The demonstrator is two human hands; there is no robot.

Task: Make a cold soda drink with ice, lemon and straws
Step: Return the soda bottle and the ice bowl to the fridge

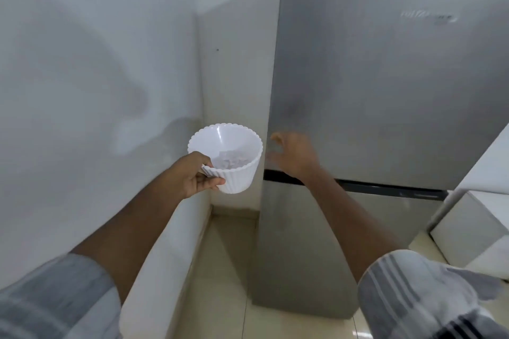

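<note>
Holding a white ribbed bowl (230, 158) by its near rim, the left hand (196, 175) is pinching it with the thumb inside and the fingers curled under the outer wall. There's something pale and lumpy sitting in the bottom, probably ice, but it's too blurry to be sure. The bowl is hanging in the air in front of the gap between the wall (96, 77) and the fridge (385, 91), tilted a bit toward the camera. The right hand (292, 154) is reaching at the edge of the fridge door with loosely spread fingers, gripping nothing; I can't tell if it's touching. My guess: thin plastic, so it's light and a bit flexy, and ice will be making it cold and slippery. Cupping it under the base would be safer than that one-sided rim pinch.
</note>
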